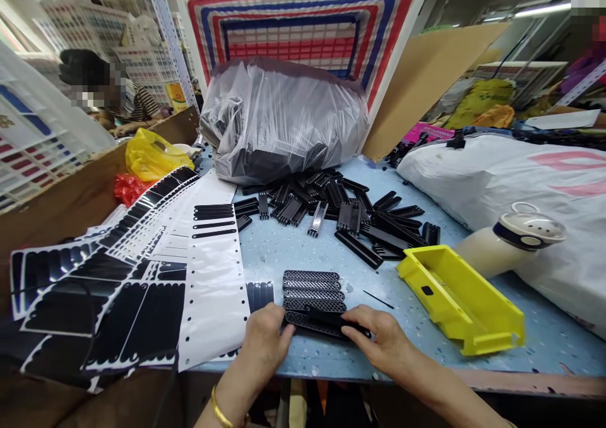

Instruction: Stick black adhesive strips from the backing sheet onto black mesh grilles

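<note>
My left hand [267, 334] is closed at the left end of a black perforated strip [312, 326] near the table's front edge. Thumb and fingers of my right hand [379, 334] pinch the right end, where a thin plain black strip [331, 317] lies along it. Just beyond are several similar perforated pieces [312, 284] in a stacked row. Left of my hands lies a white backing sheet [215, 289] with a few black adhesive strips [213, 212] at its far end. A thin dark pointed tool [377, 299] rests beyond my right hand.
Loose black pieces [350, 216] are heaped in front of a clear plastic bag [284, 122]. A yellow bin [466, 302], a bottle [511, 235] and a white sack [511, 163] stand right. Overlapping black sticker sheets [104, 308] cover the left. Another person [113, 90] sits far left.
</note>
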Action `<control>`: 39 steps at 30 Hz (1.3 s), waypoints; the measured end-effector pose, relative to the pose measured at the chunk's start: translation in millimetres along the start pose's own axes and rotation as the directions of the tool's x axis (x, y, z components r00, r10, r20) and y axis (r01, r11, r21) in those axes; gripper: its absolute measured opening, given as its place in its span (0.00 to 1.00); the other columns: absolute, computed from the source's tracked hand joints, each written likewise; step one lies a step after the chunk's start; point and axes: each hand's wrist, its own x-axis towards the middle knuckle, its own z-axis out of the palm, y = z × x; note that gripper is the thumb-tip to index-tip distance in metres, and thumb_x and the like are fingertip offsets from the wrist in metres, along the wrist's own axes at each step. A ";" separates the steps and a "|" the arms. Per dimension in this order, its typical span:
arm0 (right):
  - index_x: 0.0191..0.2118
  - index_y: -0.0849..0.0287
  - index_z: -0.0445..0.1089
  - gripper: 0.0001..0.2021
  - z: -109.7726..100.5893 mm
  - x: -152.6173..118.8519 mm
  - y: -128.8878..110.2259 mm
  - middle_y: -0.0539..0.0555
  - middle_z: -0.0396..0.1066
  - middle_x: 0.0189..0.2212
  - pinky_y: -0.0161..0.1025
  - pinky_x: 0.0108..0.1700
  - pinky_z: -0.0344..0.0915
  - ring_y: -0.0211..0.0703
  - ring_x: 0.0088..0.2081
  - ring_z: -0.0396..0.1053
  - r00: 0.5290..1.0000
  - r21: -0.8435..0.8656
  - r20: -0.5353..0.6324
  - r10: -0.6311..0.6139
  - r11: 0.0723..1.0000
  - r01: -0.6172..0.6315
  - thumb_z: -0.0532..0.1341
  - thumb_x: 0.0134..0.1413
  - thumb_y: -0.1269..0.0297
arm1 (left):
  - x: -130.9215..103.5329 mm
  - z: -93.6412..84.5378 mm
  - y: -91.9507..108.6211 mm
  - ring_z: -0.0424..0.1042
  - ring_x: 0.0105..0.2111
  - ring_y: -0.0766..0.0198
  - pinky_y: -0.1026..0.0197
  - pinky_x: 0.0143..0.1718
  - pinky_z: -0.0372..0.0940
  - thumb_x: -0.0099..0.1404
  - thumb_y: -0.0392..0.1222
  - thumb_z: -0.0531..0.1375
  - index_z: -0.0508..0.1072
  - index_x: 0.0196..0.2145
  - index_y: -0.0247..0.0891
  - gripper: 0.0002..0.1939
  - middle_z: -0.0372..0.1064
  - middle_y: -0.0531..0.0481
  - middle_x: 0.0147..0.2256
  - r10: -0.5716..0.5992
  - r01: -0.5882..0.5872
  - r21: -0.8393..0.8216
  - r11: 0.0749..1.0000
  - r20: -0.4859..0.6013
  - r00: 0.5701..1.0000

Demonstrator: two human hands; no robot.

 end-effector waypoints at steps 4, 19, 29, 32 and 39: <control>0.39 0.56 0.77 0.10 1.3 -6.3 -8.0 0.56 0.80 0.33 0.40 0.37 0.75 0.47 0.34 0.78 1.000 -0.004 -0.013 -0.022 1.000 0.022 0.58 0.58 0.65 | -4.2 -10.8 4.8 0.72 0.29 0.54 0.57 0.31 0.64 0.55 0.34 0.61 0.75 0.27 0.36 0.02 0.73 0.43 0.28 -0.046 0.052 -0.099 0.994 0.064 0.997; 0.39 0.58 0.75 0.12 6.4 1.8 -29.9 0.59 0.77 0.34 0.43 0.38 0.71 0.48 0.34 0.74 0.983 -0.152 0.083 -0.161 0.973 0.172 0.54 0.61 0.72 | -11.8 -10.4 9.8 0.72 0.17 0.66 0.70 0.13 0.60 0.48 0.38 0.63 0.76 0.36 0.34 0.14 0.64 0.59 0.19 -0.370 0.498 -0.803 0.328 0.376 0.850; 0.36 0.57 0.73 0.11 9.5 1.6 -33.4 0.57 0.75 0.33 0.44 0.36 0.68 0.48 0.32 0.72 0.981 -0.214 0.150 -0.124 0.964 0.155 0.53 0.61 0.71 | -12.2 -12.2 10.1 0.71 0.15 0.67 0.71 0.13 0.60 0.48 0.36 0.64 0.76 0.34 0.33 0.12 0.64 0.59 0.18 -0.385 0.511 -0.807 0.296 0.388 0.837; 0.34 0.58 0.72 0.11 10.8 2.1 -33.3 0.58 0.75 0.32 0.44 0.35 0.67 0.48 0.30 0.71 0.980 -0.228 0.138 -0.143 0.958 0.172 0.53 0.61 0.72 | -12.1 -12.3 10.3 0.71 0.15 0.68 0.71 0.14 0.60 0.48 0.37 0.64 0.77 0.34 0.34 0.12 0.64 0.59 0.18 -0.384 0.512 -0.803 0.304 0.389 0.838; 0.30 0.60 0.71 0.13 11.7 6.7 -36.0 0.57 0.73 0.28 0.43 0.32 0.62 0.47 0.28 0.69 0.964 -0.250 0.135 -0.228 0.934 0.256 0.51 0.61 0.75 | -11.9 -13.8 10.2 0.71 0.15 0.68 0.71 0.14 0.60 0.49 0.36 0.64 0.76 0.34 0.34 0.12 0.63 0.60 0.18 -0.384 0.517 -0.792 0.325 0.389 0.837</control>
